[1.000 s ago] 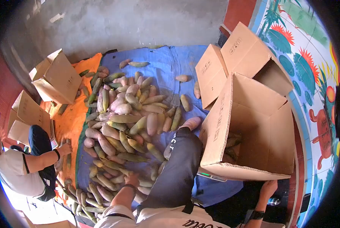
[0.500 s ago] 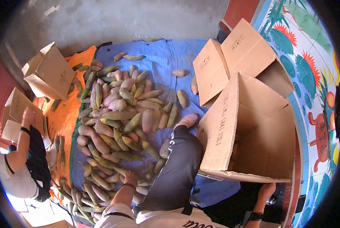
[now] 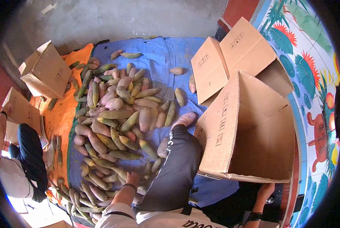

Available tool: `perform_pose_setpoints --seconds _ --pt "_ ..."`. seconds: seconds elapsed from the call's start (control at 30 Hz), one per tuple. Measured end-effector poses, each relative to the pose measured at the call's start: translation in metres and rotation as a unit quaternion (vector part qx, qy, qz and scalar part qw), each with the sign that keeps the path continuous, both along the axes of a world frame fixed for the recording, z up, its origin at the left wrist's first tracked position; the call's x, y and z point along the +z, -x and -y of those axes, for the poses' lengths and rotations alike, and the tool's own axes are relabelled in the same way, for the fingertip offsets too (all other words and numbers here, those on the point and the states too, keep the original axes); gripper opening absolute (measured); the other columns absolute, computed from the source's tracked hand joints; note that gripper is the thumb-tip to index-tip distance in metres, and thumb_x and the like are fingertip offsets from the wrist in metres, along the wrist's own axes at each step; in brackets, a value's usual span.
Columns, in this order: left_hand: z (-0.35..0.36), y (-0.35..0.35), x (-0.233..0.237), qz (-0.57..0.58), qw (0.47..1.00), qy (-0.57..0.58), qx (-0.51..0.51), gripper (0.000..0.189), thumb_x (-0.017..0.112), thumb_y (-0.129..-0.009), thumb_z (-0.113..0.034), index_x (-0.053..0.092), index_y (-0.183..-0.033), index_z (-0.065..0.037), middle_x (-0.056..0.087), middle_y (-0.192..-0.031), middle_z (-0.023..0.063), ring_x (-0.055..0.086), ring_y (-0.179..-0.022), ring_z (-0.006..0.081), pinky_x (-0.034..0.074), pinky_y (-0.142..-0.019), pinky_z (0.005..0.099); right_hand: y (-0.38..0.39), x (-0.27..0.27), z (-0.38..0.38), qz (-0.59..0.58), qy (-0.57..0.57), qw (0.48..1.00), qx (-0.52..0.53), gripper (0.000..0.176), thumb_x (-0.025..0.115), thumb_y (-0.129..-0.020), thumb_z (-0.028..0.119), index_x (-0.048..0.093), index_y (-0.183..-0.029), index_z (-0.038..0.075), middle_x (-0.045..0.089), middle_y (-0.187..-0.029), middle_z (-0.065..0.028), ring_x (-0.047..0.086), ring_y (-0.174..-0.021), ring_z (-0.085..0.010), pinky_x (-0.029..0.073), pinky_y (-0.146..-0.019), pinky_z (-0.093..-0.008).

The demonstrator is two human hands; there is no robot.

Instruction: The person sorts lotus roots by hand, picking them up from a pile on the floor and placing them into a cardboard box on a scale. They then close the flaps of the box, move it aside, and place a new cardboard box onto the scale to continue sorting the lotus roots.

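My left hand (image 3: 132, 178) reaches down into the near side of a large heap of radishes (image 3: 114, 114), green, yellowish and pinkish. Its fingers are bent around the end of one radish (image 3: 120, 173), the fingertips partly hidden. At the lower right, my right hand (image 3: 267, 190) is at the bottom rim of a big open cardboard box (image 3: 219, 133), gripping it from beneath; most of its fingers are covered by the box. The box tilts with its opening toward me, and its shaded inside shows bare cardboard. My shoe (image 3: 185, 119) stands between the heap and the box.
Two more cardboard boxes (image 3: 246, 45) stand behind mine, against a painted tile wall (image 3: 307, 68). Blue sheeting (image 3: 158, 53) and orange sheeting (image 3: 61, 114) lie under the radishes. At left, a co-worker (image 3: 15, 171) is beside two boxes (image 3: 46, 74) and a scale (image 3: 44, 141).
The co-worker's arm has shifted left along their box, and their leg shows more. My view has moved slightly. Both my hands stay in nearly the same places.
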State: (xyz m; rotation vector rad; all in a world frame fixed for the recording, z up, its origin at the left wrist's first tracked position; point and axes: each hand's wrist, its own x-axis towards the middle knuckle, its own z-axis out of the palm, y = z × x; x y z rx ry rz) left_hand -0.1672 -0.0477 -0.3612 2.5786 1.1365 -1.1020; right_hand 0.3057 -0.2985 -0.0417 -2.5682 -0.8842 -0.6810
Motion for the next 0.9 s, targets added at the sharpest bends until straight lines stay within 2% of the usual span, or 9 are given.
perform_pose_setpoints --seconds 0.2,0.33,0.43,0.5,0.57,0.63,0.7,0.77,0.9 --pt "-0.005 -0.007 0.046 0.047 0.993 0.104 0.018 0.031 0.053 -0.080 -0.027 0.058 -0.109 -0.018 0.055 -0.111 0.0050 0.050 -0.106 0.0239 0.038 -0.085 0.0442 -0.007 -0.005 0.004 0.028 -0.015 0.999 0.036 0.015 0.046 -0.079 0.000 0.055 -0.091 -0.002 0.059 -0.084 -0.0213 0.056 -0.076 -0.0409 0.045 -0.066 -0.0421" --pt "-0.006 -0.001 0.064 0.135 0.988 -0.009 -0.075 0.028 0.054 -0.077 -0.025 0.059 -0.104 -0.019 0.057 -0.104 0.0058 0.054 -0.098 0.0266 0.041 -0.082 0.0416 -0.002 -0.001 0.001 0.025 -0.005 0.999 0.039 0.019 0.047 -0.077 -0.002 0.055 -0.094 -0.004 0.058 -0.086 -0.0237 0.055 -0.079 -0.0431 0.045 -0.067 -0.0436" --pt "-0.027 -0.014 0.084 0.126 0.991 -0.038 0.010 0.027 0.055 -0.075 -0.025 0.059 -0.102 -0.020 0.057 -0.099 0.0064 0.054 -0.095 0.0281 0.044 -0.078 0.0396 -0.004 -0.005 0.003 0.000 -0.026 0.999 0.028 0.019 0.047 -0.077 -0.002 0.054 -0.094 -0.004 0.058 -0.086 -0.0242 0.054 -0.079 -0.0434 0.044 -0.067 -0.0445" --pt "-0.041 -0.018 0.106 0.193 0.966 -0.064 0.159 0.029 0.058 -0.072 -0.025 0.059 -0.101 -0.020 0.056 -0.100 0.0069 0.053 -0.096 0.0281 0.046 -0.077 0.0392 -0.003 -0.005 0.004 -0.014 -0.025 1.000 0.008 0.019 0.047 -0.077 -0.002 0.054 -0.094 -0.004 0.058 -0.087 -0.0244 0.054 -0.079 -0.0435 0.044 -0.067 -0.0449" --pt "-0.053 -0.013 0.107 0.215 0.953 -0.097 0.190 0.034 0.063 -0.069 -0.025 0.058 -0.102 -0.018 0.056 -0.099 0.0083 0.055 -0.094 0.0287 0.047 -0.079 0.0388 0.004 0.003 -0.002 -0.012 -0.006 0.999 0.033 0.018 0.047 -0.078 -0.001 0.054 -0.094 -0.004 0.058 -0.088 -0.0245 0.054 -0.080 -0.0433 0.044 -0.067 -0.0454" --pt "-0.066 -0.012 0.126 0.380 0.869 -0.125 0.292 0.038 0.066 -0.066 -0.026 0.058 -0.102 -0.018 0.056 -0.099 0.0098 0.055 -0.093 0.0282 0.046 -0.079 0.0366 0.001 -0.002 0.001 -0.013 -0.005 1.000 0.023 0.018 0.048 -0.078 0.000 0.054 -0.094 -0.004 0.057 -0.088 -0.0246 0.054 -0.080 -0.0430 0.044 -0.067 -0.0451" --pt "-0.074 -0.013 0.134 0.406 0.843 -0.124 0.330 0.044 0.069 -0.064 -0.027 0.056 -0.105 -0.016 0.056 -0.099 0.0105 0.054 -0.095 0.0285 0.045 -0.080 0.0369 -0.004 -0.007 0.005 -0.013 -0.005 1.000 0.012 0.018 0.048 -0.079 0.000 0.055 -0.094 -0.004 0.057 -0.089 -0.0246 0.054 -0.080 -0.0427 0.044 -0.067 -0.0448" --pt "-0.078 -0.019 0.147 0.492 0.767 -0.106 0.399 0.047 0.071 -0.062 -0.026 0.056 -0.105 -0.014 0.056 -0.099 0.0109 0.054 -0.095 0.0304 0.045 -0.080 0.0384 -0.007 -0.012 0.009 -0.044 0.005 0.999 -0.002 0.021 0.045 -0.081 0.003 0.055 -0.098 -0.004 0.057 -0.094 -0.0250 0.053 -0.086 -0.0426 0.043 -0.073 -0.0442" --pt "-0.086 -0.032 0.150 0.543 0.728 -0.135 0.396 0.049 0.074 -0.062 -0.026 0.055 -0.103 -0.008 0.057 -0.099 0.0144 0.055 -0.094 0.0327 0.045 -0.079 0.0390 -0.010 -0.015 0.013 -0.013 0.021 1.000 0.005 0.021 0.044 -0.081 0.003 0.056 -0.097 -0.004 0.057 -0.094 -0.0248 0.053 -0.086 -0.0419 0.043 -0.074 -0.0441"
